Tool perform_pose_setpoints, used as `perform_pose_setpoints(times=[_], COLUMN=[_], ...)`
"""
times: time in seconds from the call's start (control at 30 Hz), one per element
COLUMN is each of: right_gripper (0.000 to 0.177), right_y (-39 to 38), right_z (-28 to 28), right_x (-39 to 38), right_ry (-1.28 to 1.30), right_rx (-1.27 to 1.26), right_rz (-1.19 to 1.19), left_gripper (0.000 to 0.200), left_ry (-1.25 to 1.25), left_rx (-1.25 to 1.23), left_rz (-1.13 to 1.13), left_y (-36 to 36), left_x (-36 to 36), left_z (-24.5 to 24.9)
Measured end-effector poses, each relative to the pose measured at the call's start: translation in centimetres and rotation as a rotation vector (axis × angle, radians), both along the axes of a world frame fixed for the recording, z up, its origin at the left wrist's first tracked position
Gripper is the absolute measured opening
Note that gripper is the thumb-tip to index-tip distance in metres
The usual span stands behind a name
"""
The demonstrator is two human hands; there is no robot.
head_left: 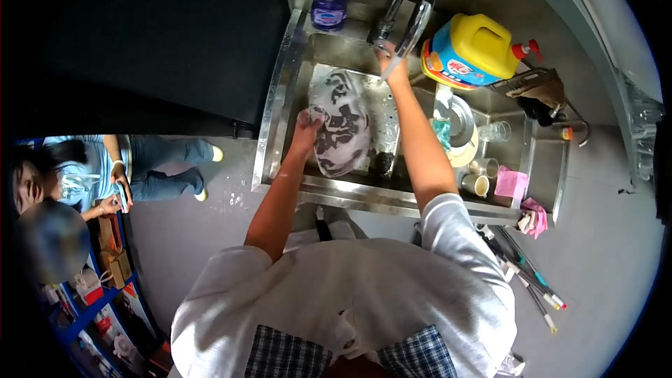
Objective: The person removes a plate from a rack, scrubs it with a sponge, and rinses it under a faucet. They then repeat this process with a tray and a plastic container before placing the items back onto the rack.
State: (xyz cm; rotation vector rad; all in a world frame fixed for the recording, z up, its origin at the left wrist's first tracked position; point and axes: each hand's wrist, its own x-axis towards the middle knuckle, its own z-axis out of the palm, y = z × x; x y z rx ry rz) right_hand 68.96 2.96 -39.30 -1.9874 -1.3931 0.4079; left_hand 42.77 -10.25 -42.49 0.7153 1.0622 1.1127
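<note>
My left hand (308,130) is at the left side of the sink basin (318,49), its fingers closed around something whitish and foamy that I cannot make out. Beside it, white suds (341,147) with dark gaps spread over the basin floor. My right hand (389,60) reaches to the chrome faucet (420,17) at the back of the sink. The spout partly covers that hand, and a pale translucent streak, perhaps water, crosses it. Its fingers are mostly hidden. A small dark round thing (383,162) lies near the basin's front edge.
Purple soap bottle (329,11) stands behind the basin; a yellow detergent jug (476,49) is at the right. The right basin holds plates (460,122), glasses (495,131), a cup (476,184) and pink cloths (512,183). At the left, a person (91,168) holds a phone.
</note>
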Motion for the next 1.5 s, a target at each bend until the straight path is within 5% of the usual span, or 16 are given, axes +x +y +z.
perform_pose_setpoints(times=[0.13, 0.2, 0.27, 0.3, 0.4, 0.5, 0.63, 0.77, 0.9, 1.0, 1.03, 1.17, 1.27, 1.3, 1.4, 1.5], right_gripper=[0.046, 0.054, 0.056, 0.055, 0.069, 0.065, 0.059, 0.055, 0.056, 0.059, 0.061, 0.067, 0.070, 0.070, 0.069, 0.069], right_y=[-6.1, -12.0, -15.1, -16.1, -15.2, -13.1, -15.8, -12.3, -15.2, -15.9, -15.9, -17.0, -17.5, -16.6, -15.3, -18.5], right_z=[-1.4, 0.0, 1.6, 1.0, 1.0, -1.3, 1.9, 0.5, 1.8, 2.9, 1.2, -0.9, 0.1, -0.1, -1.2, 0.9], right_x=[0.2, -0.6, -3.0, -4.8, -7.0, -7.7, -5.8, -7.6, -7.9, -4.5, -4.4, -7.1, -6.1, -6.5, -10.0, -9.1], right_ry=[0.653, 0.410, -0.007, -0.218, -0.390, -0.309, -0.409, -0.460, -0.477, -0.179, -0.656, -0.243, -0.074, -0.340, -0.122, -0.168], right_rx=[0.259, -0.321, -0.309, -0.056, -0.177, -0.113, -0.220, -0.200, -0.194, -0.591, -0.335, -0.265, -0.494, -0.468, -0.397, -0.420], right_rz=[0.092, 0.100, 0.237, 0.253, 0.320, 0.316, 0.662, 0.404, 0.643, 0.485, 0.477, 0.562, 0.353, 0.323, 0.203, 0.438], left_gripper=[0.030, 0.035, 0.043, 0.044, 0.046, 0.044, 0.071, 0.079, 0.084, 0.085, 0.083, 0.080, 0.077, 0.078, 0.081, 0.082], left_ry=[0.325, 0.530, 0.552, 0.536, 0.480, 0.357, 0.291, 0.417, 0.511, 0.319, 0.300, 0.424, 0.487, 0.477, 0.524, 0.386], left_rx=[0.143, 0.214, 0.125, 0.126, 0.086, -0.182, -0.230, -0.312, -0.213, -0.341, -0.309, -0.295, -0.215, -0.241, -0.151, -0.294], left_rz=[-0.055, -0.129, -0.213, -0.227, -0.266, -0.312, -0.256, -0.245, -0.260, -0.163, -0.104, -0.037, -0.050, -0.060, -0.044, -0.106], left_y=[2.5, 3.6, 4.2, 4.6, 5.1, 5.6, 4.7, 2.4, 3.8, 3.2, 3.2, 5.2, 6.2, 6.2, 7.1, 7.1], left_x=[2.8, 4.2, 5.4, 5.9, 6.8, 7.2, 5.6, 6.6, 4.7, 5.4, 5.8, 5.1, 4.5, 4.9, 5.1, 3.6], left_z=[-4.8, -6.6, -5.5, -3.2, -2.1, -0.8, -2.0, 0.5, -1.8, -1.2, -1.2, 0.1, -1.0, -1.3, -0.4, 1.3])
